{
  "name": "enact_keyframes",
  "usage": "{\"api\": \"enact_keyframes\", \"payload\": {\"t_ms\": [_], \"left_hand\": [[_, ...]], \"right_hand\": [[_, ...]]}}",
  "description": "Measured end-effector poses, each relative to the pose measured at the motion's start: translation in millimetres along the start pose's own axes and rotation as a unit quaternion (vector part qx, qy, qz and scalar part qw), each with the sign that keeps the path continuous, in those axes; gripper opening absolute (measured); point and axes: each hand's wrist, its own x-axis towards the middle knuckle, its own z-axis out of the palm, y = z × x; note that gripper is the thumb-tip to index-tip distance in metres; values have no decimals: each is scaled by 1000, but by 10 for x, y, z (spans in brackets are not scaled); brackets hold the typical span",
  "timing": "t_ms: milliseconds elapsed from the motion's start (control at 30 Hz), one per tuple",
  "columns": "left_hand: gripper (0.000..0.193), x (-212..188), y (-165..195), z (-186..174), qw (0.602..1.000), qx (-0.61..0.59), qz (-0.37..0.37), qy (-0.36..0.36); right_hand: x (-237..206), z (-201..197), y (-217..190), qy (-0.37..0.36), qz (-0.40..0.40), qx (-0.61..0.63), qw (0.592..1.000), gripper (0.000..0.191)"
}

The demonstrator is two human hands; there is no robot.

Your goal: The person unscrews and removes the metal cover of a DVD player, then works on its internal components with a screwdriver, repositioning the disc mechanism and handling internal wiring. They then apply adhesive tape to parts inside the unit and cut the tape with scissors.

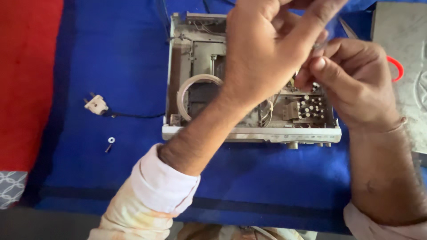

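Note:
An opened grey electronic player chassis [195,58] lies on a blue cloth, its lid off, dusty inside, with a circuit board and capacitors [309,109] at the right and a pale ring [187,91] at the left. Both my hands hover over its right half. My left hand [262,49] and my right hand [351,80] meet fingertip to fingertip, pinching a small thin clear or metallic piece [319,46] between them. What exactly it is I cannot tell.
A white power plug [96,105] with a black cord lies left of the chassis. A small screw and washer [109,143] rest on the blue cloth [111,53]. Red fabric [26,80] borders the left. A red-handled tool [396,66] and a grey metal sheet [407,40] sit at right.

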Motion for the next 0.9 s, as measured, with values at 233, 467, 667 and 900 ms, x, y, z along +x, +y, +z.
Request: {"api": "enact_keyframes", "payload": {"t_ms": [233,467,667,900], "left_hand": [[20,74,-246,-110,985,173,-12,19],[12,-216,-408,-261,992,113,-59,26],[10,-490,-200,-374,963,198,-182,16],[22,-471,-95,-434,925,339,-157,-60]], "right_hand": [[-84,-218,178,80,130,-140,978,19],[34,-321,209,33,196,-241,950,20],[78,-423,238,-52,222,-280,932,21],[238,-201,252,-79,276,-389,875,20]]}}
